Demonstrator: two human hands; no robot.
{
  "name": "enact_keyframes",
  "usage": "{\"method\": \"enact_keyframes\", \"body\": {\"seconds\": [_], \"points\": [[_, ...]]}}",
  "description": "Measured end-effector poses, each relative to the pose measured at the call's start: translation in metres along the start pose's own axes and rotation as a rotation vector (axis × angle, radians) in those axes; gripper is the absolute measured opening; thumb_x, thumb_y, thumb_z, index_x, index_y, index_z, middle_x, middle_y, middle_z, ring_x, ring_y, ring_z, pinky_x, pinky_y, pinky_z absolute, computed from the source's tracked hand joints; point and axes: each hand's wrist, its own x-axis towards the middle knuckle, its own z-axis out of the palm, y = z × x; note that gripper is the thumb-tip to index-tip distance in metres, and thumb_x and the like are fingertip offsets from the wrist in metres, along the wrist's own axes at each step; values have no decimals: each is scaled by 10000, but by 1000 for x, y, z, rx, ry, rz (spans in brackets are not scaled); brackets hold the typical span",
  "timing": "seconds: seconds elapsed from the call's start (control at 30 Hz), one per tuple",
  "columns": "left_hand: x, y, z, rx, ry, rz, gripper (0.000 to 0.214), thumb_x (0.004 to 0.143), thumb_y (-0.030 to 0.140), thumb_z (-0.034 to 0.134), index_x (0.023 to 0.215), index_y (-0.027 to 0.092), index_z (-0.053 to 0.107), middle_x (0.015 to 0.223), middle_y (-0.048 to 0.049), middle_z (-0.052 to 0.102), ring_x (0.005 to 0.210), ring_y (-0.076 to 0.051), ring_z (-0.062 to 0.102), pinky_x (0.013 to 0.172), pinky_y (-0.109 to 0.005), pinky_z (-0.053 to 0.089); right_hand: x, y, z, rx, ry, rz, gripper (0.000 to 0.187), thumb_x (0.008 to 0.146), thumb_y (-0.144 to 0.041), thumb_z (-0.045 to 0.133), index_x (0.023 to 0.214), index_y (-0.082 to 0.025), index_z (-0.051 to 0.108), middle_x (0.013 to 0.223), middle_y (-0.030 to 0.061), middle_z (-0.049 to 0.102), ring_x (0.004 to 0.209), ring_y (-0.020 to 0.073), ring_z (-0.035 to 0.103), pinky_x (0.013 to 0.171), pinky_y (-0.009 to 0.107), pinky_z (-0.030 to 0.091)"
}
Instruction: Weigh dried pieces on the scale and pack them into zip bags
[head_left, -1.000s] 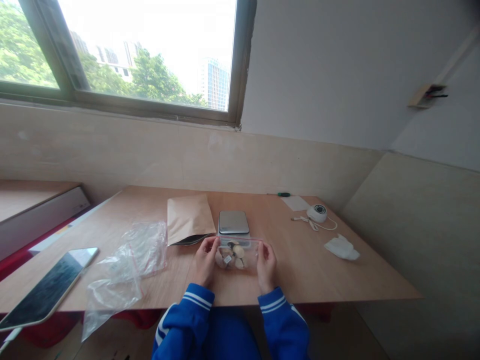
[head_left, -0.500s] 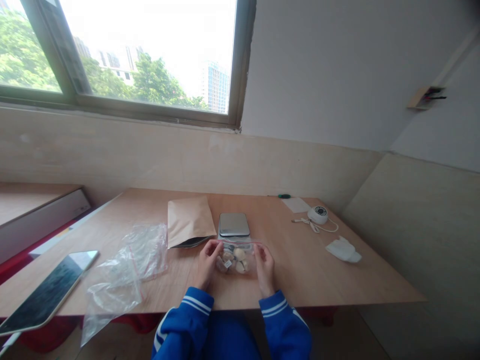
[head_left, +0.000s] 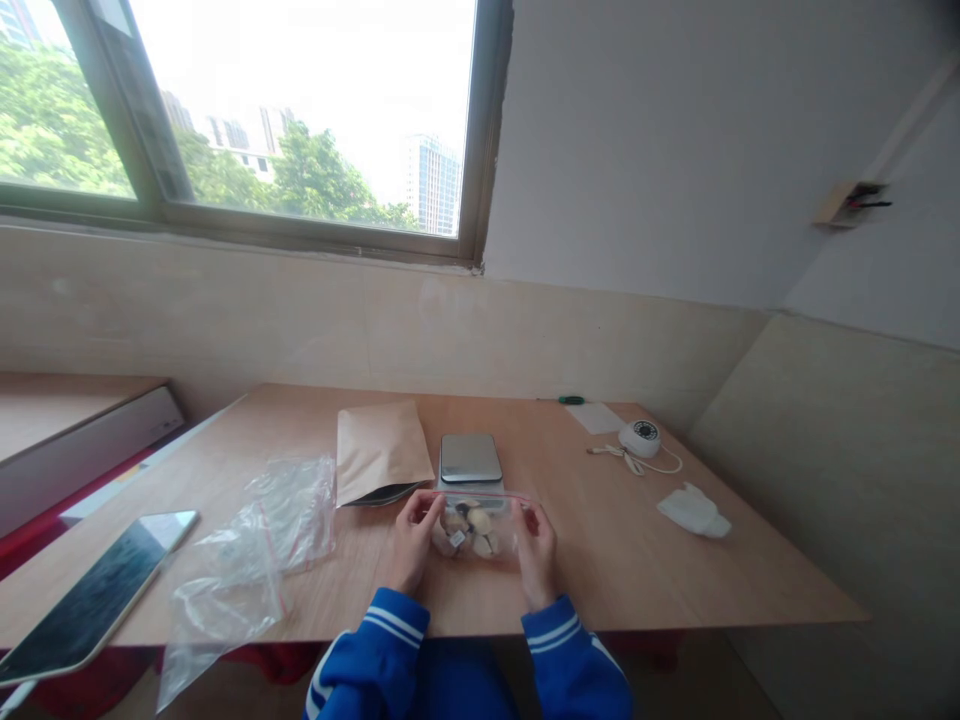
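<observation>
Between both hands is a clear zip-lock bag (head_left: 504, 545) with a red strip along its top edge. Several pale and brown rounded pieces (head_left: 478, 520), perhaps stones or shells, lie inside, along with a small white tag. My left hand (head_left: 414, 530) pinches the bag's upper left corner. My right hand (head_left: 535, 540) grips the upper right corner, its fingers curled. Just beyond the bag sits a flat digital scale (head_left: 470, 457) with a silver plate; its front part shows through the plastic. A brown kraft paper pouch (head_left: 382, 450) lies left of the scale, its dark mouth facing me.
Several clear plastic bags (head_left: 292, 510) lie at the left, one hanging over the front edge. A phone (head_left: 97, 590) with a cable is at far left. To the right are a white round device (head_left: 640, 437), a crumpled white tissue (head_left: 694, 510), a paper sheet (head_left: 594, 418) and a green-handled screwdriver (head_left: 571, 400).
Both hands still hold the bag at its top corners. My right hand has shifted slightly along the edge and its fingers are more curled. The whole view has tilted up a little.
</observation>
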Motion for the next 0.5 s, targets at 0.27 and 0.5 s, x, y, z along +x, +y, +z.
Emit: {"method": "enact_keyframes", "body": {"seconds": [0.27,0.5], "points": [[-3,9,5,-98,-93,-64,298,737,444,652,837,164,642,792,-20,646,789,-164,580,741,-253,449,-5,-15,4,43,-141,79,405,724,-525,661,909,-165,678,813,56,699,765,200,646,648,272,507],[-4,8,6,-138,-107,-93,284,730,427,665,809,156,644,756,-12,637,746,-153,573,707,-244,445,-2,-11,5,48,-145,45,357,724,-484,678,872,-159,684,863,70,712,846,222,655,771,323,514]]}}
